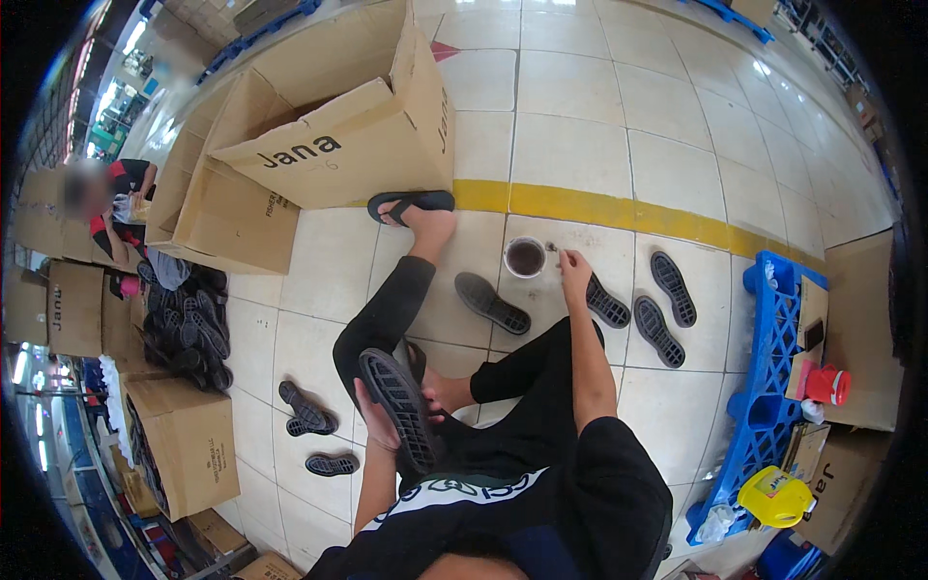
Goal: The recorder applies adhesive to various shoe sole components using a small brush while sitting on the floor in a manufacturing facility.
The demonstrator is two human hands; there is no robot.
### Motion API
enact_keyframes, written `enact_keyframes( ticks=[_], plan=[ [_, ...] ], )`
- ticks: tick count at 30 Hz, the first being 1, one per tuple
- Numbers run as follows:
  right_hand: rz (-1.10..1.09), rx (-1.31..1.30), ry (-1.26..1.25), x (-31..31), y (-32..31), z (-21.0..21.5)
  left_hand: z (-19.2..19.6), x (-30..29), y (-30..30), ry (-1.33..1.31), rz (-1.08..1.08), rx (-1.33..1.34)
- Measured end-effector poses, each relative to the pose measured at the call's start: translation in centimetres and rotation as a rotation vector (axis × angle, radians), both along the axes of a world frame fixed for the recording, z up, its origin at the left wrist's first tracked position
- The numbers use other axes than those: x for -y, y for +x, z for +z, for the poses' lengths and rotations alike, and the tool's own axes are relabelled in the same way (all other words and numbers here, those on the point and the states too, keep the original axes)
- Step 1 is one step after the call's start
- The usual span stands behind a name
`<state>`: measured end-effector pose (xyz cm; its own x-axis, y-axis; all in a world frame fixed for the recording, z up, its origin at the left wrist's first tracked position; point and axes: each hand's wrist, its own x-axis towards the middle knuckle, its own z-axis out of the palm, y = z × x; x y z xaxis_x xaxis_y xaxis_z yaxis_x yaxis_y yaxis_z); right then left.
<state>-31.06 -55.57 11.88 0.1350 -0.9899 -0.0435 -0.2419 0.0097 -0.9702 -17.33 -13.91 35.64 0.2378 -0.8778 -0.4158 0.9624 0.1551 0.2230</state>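
My left hand (377,418) grips a black shoe sole (398,398) above my lap, its ridged tread side showing. Out in front, my right hand (576,270) pinches a small dark-tipped tool (553,248), too small to identify surely. Just left of that tip stands a round white cup (526,258) of dark brown liquid. One dark sole (493,303) lies on the tiles left of my right forearm, while another sole (606,302) lies close beside the wrist. Two more soles, an upper one (674,288) and a lower one (659,332), lie further right.
Large cardboard boxes (338,145) stand front left, near a heap of black soles (188,324). Several soles (332,464) lie left of me. At right are a blue pallet (759,411), a red container (827,385) and a yellow jug (776,496). A person (121,208) sits far left.
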Motion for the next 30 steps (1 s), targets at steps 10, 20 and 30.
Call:
enact_keyframes(
  ticks=[10,20,30],
  plan=[
    [0.190,-0.167,-0.128,-0.7,4.8,2.7,1.1,-1.2,-0.8,0.028,0.003,0.091],
    [0.713,0.735,1.096,-19.7,4.5,26.1,5.6,1.7,1.0,0.102,0.051,0.447],
    [0.860,0.743,0.843,-25.2,5.6,32.8,6.6,2.3,-0.9,-0.021,0.159,0.569]
  ],
)
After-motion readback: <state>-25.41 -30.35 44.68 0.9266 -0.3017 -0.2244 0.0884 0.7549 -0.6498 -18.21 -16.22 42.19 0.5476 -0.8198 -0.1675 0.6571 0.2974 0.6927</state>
